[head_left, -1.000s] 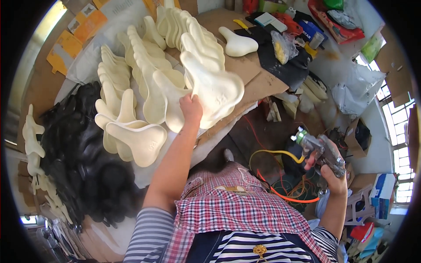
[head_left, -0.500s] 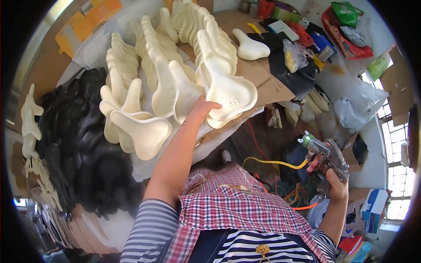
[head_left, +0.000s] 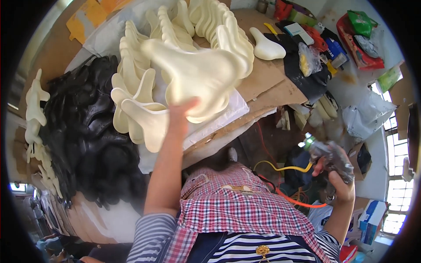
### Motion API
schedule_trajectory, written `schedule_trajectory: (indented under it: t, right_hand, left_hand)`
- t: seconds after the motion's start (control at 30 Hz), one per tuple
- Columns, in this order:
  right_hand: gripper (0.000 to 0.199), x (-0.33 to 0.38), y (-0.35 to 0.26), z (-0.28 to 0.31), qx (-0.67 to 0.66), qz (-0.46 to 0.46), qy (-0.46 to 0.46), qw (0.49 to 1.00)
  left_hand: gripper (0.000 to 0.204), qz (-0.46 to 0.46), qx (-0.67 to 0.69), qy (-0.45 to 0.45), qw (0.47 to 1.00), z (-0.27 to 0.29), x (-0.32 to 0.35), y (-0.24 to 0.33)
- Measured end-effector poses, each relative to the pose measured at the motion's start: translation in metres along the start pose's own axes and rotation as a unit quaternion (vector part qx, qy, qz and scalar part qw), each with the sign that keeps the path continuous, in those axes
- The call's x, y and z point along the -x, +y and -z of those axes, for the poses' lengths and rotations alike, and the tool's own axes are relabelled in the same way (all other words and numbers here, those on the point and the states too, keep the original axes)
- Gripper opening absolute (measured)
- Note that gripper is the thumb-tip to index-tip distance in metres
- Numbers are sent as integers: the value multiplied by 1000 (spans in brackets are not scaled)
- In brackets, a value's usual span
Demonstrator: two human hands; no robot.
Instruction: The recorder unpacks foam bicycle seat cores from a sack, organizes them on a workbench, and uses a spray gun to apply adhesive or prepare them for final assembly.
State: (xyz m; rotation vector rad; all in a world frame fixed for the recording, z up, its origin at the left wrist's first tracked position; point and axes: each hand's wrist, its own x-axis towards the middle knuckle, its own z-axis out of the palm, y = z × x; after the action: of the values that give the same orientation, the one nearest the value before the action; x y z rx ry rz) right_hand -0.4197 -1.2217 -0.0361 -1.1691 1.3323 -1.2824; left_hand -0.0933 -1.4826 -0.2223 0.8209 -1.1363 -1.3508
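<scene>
My left hand (head_left: pixel 179 116) grips a cream bicycle saddle pad (head_left: pixel 197 68), its thumb on the near edge and the other fingers hidden behind. Motion blurs both; the pad hangs tilted over rows of similar saddle pads (head_left: pixel 130 48) standing on edge. Just left of my hand, a few more cream pads (head_left: pixel 147 122) lean together. Off to the right, my right hand (head_left: pixel 342 186) is wrapped around a metal spray gun (head_left: pixel 331 158) with a green ring near its nozzle. The gun points up and leftward, apart from the pads.
Black saddle pads (head_left: pixel 94 131) are heaped at left. The cardboard-topped table (head_left: pixel 263 83) carries a single cream pad (head_left: pixel 267 47) and a yellow-handled knife (head_left: pixel 271 30). A yellow hose (head_left: pixel 280 167) and orange hose (head_left: pixel 302 203) trail near my right arm.
My left hand has lifted the cream saddle pad from the front of a row and carried it leftward, closer to me. The right hand still holds the spray gun; the view has shifted slightly.
</scene>
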Motion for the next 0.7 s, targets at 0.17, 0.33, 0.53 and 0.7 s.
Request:
schedule_trajectory:
  t: [0.17, 0.33, 0.53, 0.7]
  right_hand:
    - [56, -40, 5, -17, 69, -83, -96, 989]
    - [60, -53, 5, -23, -43, 29, 13, 999]
    - [60, -63, 18, -4, 23, -43, -69, 996]
    - [62, -66, 16, -9, -48, -9, -58, 997]
  left_hand:
    - [54, -38, 121, 256, 958, 95, 19, 96]
    - [49, -57, 194, 296, 933, 91, 28, 98]
    - [53, 123, 127, 136, 975, 37, 2, 11]
    - [60, 169, -66, 0, 983, 10, -19, -25]
